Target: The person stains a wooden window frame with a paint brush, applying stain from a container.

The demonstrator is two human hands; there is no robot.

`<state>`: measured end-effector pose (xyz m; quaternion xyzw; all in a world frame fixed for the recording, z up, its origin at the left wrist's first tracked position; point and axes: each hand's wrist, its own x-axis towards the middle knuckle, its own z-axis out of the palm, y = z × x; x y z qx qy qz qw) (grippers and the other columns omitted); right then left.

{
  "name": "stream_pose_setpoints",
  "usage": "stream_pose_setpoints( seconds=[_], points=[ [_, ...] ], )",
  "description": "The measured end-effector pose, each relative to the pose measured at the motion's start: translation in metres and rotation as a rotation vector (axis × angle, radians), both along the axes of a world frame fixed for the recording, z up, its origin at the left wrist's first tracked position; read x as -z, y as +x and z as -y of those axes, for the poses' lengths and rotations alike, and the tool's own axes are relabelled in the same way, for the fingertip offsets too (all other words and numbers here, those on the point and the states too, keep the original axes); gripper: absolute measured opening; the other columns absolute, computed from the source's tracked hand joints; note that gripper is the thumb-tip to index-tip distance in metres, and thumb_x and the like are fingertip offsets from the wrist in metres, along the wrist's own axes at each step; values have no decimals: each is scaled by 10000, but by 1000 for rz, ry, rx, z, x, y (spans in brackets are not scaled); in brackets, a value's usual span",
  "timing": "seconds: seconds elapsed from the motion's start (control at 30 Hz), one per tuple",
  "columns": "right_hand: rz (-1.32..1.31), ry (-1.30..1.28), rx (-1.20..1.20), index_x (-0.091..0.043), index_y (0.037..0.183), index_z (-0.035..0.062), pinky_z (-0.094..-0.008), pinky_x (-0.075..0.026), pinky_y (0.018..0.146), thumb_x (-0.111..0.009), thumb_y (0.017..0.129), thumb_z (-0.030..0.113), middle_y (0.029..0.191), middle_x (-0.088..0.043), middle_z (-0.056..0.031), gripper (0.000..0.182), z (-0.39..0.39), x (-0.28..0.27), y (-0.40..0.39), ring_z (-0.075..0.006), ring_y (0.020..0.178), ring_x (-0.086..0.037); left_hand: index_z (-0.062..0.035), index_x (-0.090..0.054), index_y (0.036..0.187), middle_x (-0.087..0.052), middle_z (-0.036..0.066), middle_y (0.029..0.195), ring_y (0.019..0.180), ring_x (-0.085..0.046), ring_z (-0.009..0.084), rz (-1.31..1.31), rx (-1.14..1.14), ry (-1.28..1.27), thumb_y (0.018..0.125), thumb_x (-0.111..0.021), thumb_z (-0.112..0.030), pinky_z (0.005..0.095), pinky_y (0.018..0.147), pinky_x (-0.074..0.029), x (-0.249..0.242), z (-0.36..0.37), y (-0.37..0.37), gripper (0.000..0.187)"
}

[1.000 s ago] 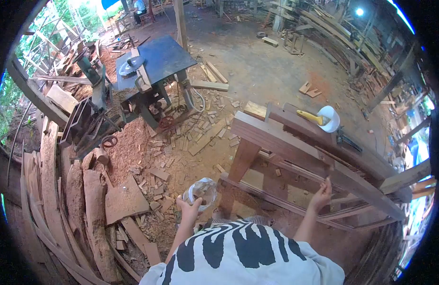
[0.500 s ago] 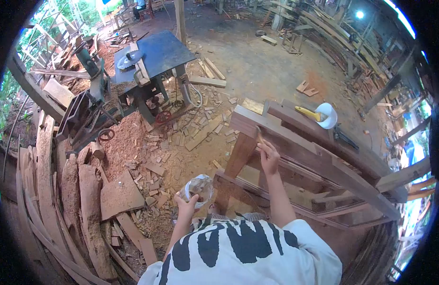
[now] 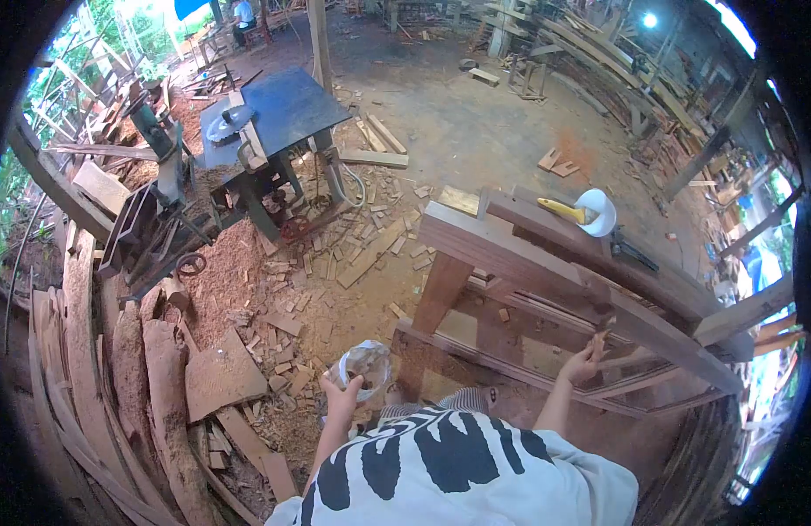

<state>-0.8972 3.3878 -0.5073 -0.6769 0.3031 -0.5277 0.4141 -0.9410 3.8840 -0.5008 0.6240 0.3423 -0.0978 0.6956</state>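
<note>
My left hand (image 3: 341, 396) is closed on the rim of a clear plastic container (image 3: 363, 366) with something brownish inside. My right hand (image 3: 584, 361) is pinched round a small thin tool, too small to name for certain, beside the lower right part of a brown wooden frame (image 3: 511, 250). The frame's long beam slopes from upper left to lower right. On the beam behind it rest a white bowl (image 3: 601, 215) and a yellow-handled brush (image 3: 559, 209).
A saw table (image 3: 291, 105) with a round blade (image 3: 230, 124) stands at the upper left. Wood scraps and sawdust (image 3: 230, 280) cover the ground. Rough slabs (image 3: 169, 394) lie at the left. A dark tool (image 3: 635, 254) lies near the bowl. A person (image 3: 244, 16) sits far back.
My right hand has moved right and down along the frame, from near its upper left end. My left hand still holds the container. The view has shifted slightly.
</note>
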Motion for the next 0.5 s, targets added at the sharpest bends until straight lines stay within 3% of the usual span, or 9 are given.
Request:
stream_pose_setpoints(
  seconds=[0.07, 0.1, 0.17, 0.2, 0.23, 0.3, 0.37, 0.43, 0.5],
  points=[
    [-299, -504, 218, -675, 1059, 33, -376, -488, 925, -525, 892, 34, 1087, -666, -118, 224, 7, -5, 4, -192, 1057, -600, -61, -148, 1364, -407, 200, 1263, 1114, -489, 300, 52, -9, 59, 776, -715, -183, 404, 801, -517, 47, -15, -7, 826],
    [-415, -425, 190, -678, 1064, 34, -387, -443, 978, -550, 881, 36, 1078, -673, -135, 223, 0, -2, 14, -195, 1079, -598, -72, -165, 1356, -396, 183, 1259, 1102, -489, 298, 105, -17, 120, 759, -736, -190, 411, 744, -544, 47, -16, -7, 834],
    [-181, -119, -22, -689, 1034, 41, -390, -401, 1018, -554, 860, 5, 1070, -672, -153, 223, -41, 9, 54, -219, 1096, -594, -59, -170, 1356, -395, 188, 1262, 1110, -484, 295, 49, -68, 65, 759, -736, -189, 409, 786, -523, 16, -13, -9, 833],
    [-172, -337, -61, -698, 1006, 45, -376, -413, 996, -551, 837, -26, 1053, -676, -165, 235, -55, 32, 79, -219, 1064, -615, -45, -175, 1356, -394, 192, 1264, 1119, -480, 292, -8, -116, 10, 758, -737, -187, 408, 827, -502, 0, -11, -10, 832],
    [-231, -444, -224, -706, 966, 58, -370, -427, 988, -556, 817, -27, 1047, -677, -161, 228, -101, 2, 84, -256, 1054, -626, -45, -175, 1356, -394, 192, 1264, 1119, -480, 292, -11, -128, 9, 758, -737, -187, 408, 827, -502, 4, -14, -14, 832],
    [-352, -485, -375, -686, 971, 100, -364, -480, 911, -535, 780, -38, 1039, -665, -176, 280, -159, -18, 105, -338, 1007, -622, -29, -185, 1355, -395, 198, 1264, 1136, -467, 282, 18, -143, 125, 759, -737, -187, 394, 912, -444, 22, -22, -22, 828],
    [-402, -354, -540, -689, 913, 129, -379, -490, 905, -552, 777, -30, 1058, -649, -200, 250, -194, 7, 124, -357, 1044, -604, -32, -191, 1355, -397, 198, 1263, 1142, -462, 281, 12, -194, 127, 759, -738, -186, 394, 929, -432, 33, -26, -31, 824],
    [-189, -613, -719, -682, 908, 126, -375, -497, 894, -577, 775, -21, 1079, -638, -212, 224, -228, 19, 139, -347, 1072, -599, -35, -197, 1355, -399, 198, 1261, 1148, -456, 279, 3, -233, 129, 758, -740, -185, 394, 945, -421, 36, -29, -37, 821],
    [-211, -565, -884, -639, 870, 102, -376, -496, 897, -576, 798, -35, 1226, -549, -248, 167, -247, 44, 163, -351, 1090, -587, -37, -196, 1357, -400, 196, 1263, 1154, -452, 283, -43, -194, 128, 757, -743, -186, 394, 947, -419, 37, -30, -39, 826]
  ],
)
